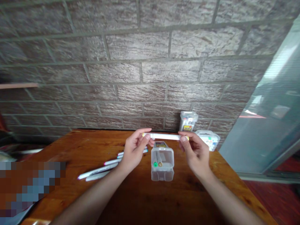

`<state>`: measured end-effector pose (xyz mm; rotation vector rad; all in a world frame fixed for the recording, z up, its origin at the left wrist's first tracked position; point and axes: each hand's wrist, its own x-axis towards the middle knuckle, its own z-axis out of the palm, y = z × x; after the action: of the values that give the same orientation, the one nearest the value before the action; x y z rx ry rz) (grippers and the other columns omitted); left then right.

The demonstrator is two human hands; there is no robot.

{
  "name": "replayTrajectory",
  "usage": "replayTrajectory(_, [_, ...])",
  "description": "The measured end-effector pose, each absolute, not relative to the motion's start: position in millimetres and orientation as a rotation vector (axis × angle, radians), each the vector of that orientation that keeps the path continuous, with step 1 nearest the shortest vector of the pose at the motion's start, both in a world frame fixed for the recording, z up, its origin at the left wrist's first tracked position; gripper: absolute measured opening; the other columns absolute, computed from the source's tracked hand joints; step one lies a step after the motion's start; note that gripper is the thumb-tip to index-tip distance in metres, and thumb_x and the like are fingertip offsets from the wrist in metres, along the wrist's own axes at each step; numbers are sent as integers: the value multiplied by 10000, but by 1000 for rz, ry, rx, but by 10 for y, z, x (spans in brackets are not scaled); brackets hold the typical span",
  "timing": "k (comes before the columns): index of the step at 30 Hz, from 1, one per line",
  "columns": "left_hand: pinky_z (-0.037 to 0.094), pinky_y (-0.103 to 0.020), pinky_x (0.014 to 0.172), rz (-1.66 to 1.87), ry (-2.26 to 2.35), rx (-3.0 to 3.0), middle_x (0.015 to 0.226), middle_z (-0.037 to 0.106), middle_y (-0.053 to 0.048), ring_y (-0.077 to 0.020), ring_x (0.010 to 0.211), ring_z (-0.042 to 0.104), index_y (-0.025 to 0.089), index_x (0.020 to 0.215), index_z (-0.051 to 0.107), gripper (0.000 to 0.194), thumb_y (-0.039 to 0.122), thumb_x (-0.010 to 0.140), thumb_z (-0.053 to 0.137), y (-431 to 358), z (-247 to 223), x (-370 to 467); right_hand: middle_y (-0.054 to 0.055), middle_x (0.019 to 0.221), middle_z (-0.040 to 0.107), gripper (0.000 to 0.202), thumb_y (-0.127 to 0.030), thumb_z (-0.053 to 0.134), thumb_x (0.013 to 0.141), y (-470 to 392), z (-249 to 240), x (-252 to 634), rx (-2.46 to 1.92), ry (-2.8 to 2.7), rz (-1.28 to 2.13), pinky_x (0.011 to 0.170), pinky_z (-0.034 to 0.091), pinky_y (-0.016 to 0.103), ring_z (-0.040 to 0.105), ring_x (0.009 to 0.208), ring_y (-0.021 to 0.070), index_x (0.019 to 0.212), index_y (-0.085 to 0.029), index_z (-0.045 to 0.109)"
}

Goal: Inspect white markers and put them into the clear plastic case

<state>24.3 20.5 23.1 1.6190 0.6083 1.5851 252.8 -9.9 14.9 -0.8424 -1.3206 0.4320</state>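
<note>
A white marker [165, 136] with yellow ends is held level between my two hands, above the table. My left hand [138, 146] pinches its left end, and my right hand [193, 149] pinches its right end. Below it, a clear plastic case [162, 175] lies with its opening facing me; a green-ended marker [155, 164] and an orange-brown-ended marker [160, 163] are inside. Several white markers [99, 170] lie on the table to the left, partly hidden behind my left hand and forearm.
A clear case of markers [188, 121] stands at the back by the brick wall [154, 72]. Another filled case [209, 139] is right of it, behind my right hand. The wooden table [182, 200] has its right edge beside a glass panel [255, 125]. A blurred-out area covers the lower left.
</note>
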Motion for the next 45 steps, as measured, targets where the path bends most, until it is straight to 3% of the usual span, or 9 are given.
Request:
replayTrajectory(6, [466,-186,555,1681,838,1877,712,662,24,-99,596,587,221,1174,773,197,340,1045,684,99,0,116,-7,728,678,172,-331,754,988,-179,150,2473,-852,-1377,391,545,422,267,544,589,139,1118,-224,786])
replayTrajectory(9, [464,-198,565,1701,798,1855,720,666,16,-105,600,577,225,1161,780,191,340,1050,674,80,8,118,13,797,734,149,-296,765,979,-210,170,2439,-837,-1433,344,545,462,276,596,605,152,1115,-236,787])
replayTrajectory(13, [458,-201,539,1691,732,1727,703,672,11,-112,588,592,219,1131,782,201,368,1043,681,79,59,124,53,941,791,139,-293,799,955,-219,181,2405,-814,-1461,300,675,569,338,711,782,215,1092,-270,806])
replayTrajectory(18, [442,-228,529,1694,737,1713,700,661,-2,-132,588,588,214,1106,799,207,378,1025,702,69,43,111,27,839,770,207,-302,828,937,-202,173,2397,-832,-1412,425,605,545,318,671,676,189,1141,-289,801])
replayTrajectory(25, [500,-216,567,1750,726,1746,701,666,10,-131,612,634,218,1097,764,148,332,1025,703,75,38,131,3,748,714,221,-302,838,919,-208,188,2401,-878,-1394,463,550,498,292,630,627,169,1132,-264,793])
replayTrajectory(29, [618,-268,785,1714,717,1851,880,779,-39,-191,851,771,217,1092,768,111,254,992,736,54,41,141,-7,755,686,267,-329,828,926,-179,180,2428,-858,-1324,541,522,430,273,562,609,148,1179,-263,776])
replayTrajectory(33, [634,-303,916,1677,648,1905,1068,819,-72,-227,1017,795,218,1107,758,150,175,963,747,33,9,149,-13,770,681,301,-343,807,952,-144,151,2469,-799,-1306,625,572,434,292,583,645,159,1241,-276,756])
replayTrajectory(39, [631,-316,908,1655,640,1906,1070,824,-65,-235,1008,794,236,1122,760,193,156,946,755,59,-56,143,-20,739,650,306,-348,813,953,-140,138,2481,-778,-1274,711,557,398,282,567,644,160,1248,-283,761])
replayTrajectory(45, [613,-305,784,1675,680,1918,971,813,-62,-225,865,770,232,1075,783,184,185,899,809,78,-112,134,-15,694,645,311,-417,840,915,-159,194,2477,-798,-1230,776,497,377,263,537,583,151,1168,-249,772])
